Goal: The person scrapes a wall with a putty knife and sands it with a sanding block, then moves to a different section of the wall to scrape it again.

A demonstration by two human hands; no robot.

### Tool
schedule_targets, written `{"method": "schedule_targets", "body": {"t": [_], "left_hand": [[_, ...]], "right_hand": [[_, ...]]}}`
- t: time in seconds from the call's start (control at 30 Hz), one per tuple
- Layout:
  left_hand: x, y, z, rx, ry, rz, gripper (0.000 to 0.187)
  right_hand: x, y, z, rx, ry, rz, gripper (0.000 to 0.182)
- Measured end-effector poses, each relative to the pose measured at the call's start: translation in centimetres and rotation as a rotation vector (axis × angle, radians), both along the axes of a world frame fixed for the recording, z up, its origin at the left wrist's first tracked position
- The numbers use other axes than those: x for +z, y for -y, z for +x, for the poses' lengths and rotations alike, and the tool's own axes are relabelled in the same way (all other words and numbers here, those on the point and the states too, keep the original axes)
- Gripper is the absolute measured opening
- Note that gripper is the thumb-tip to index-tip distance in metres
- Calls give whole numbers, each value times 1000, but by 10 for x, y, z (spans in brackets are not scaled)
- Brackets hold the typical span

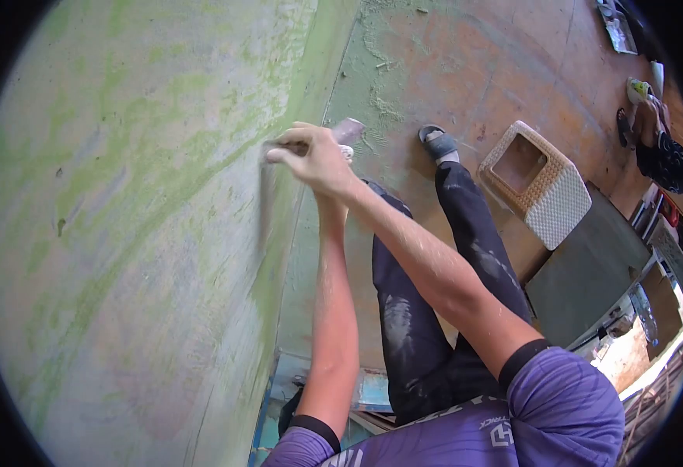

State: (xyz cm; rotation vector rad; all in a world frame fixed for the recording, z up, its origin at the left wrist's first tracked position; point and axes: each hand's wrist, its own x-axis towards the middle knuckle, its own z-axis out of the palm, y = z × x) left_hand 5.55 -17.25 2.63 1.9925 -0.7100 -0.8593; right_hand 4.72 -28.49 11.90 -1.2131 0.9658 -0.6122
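Presently, the right hand (pixel 314 159) grips a blurred scraping tool (pixel 266 194) flat against the green-streaked wall (pixel 124 233). The left hand (pixel 343 134) is mostly hidden behind it; its grip cannot be told.

**Both arms stretched out, hands stacked together**

The right hand (pixel 316 158) sits far from the body at the end of a fully straightened arm, which runs up from the right shoulder at the near right. Its fingers are curled and pressed together, knuckles showing, thumb side turned left. The left arm rises almost straight from the near edge, elbow locked, forearm bare. The left hand (pixel 344 140) lies beneath the right one (mostly hidden by it), so its grip cannot be made out. Both wrists meet at the same spot, the right crossing over the left.
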Motion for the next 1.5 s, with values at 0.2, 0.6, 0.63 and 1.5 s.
{"method": "schedule_targets", "body": {"t": [0.2, 0.6, 0.63, 1.5], "left_hand": [[28, 2, 10, -45, 55, 42, 36], [81, -48, 6, 81, 14, 132, 41], [81, -50, 6, 85, 20, 139, 41], [327, -212, -285, 742, -121, -43, 48]], "right_hand": [[2, 0, -3, 90, 52, 65, 26], [28, -50, 2, 166, 17, 50, 23], [16, -56, 4, 158, -47, 83, 22], [318, -179, -322, 1082, -123, -488, 61]]}}
